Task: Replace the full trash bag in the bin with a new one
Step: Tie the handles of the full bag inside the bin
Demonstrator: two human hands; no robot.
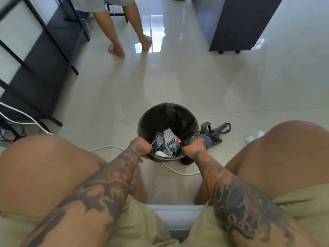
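Note:
A round black bin [142, 125] stands on the tiled floor between my knees. A black trash bag [170, 113] lines it, with crumpled wrappers and paper [166, 142] at the bottom. My left hand [140, 146] grips the near left rim of the bin and bag. My right hand [195, 146] grips the bag's edge at the near right rim. A crumpled dark grey bag [212, 133] with loop handles lies on the floor just right of the bin, touching my right hand's far side.
A white cable [178, 171] runs across the floor under the bin. Another person's bare legs [115, 32] stand at the back. Black table frames [53, 41] are on the left, a dark cabinet [238, 24] at the back right, a small white object [254, 136] by my right knee.

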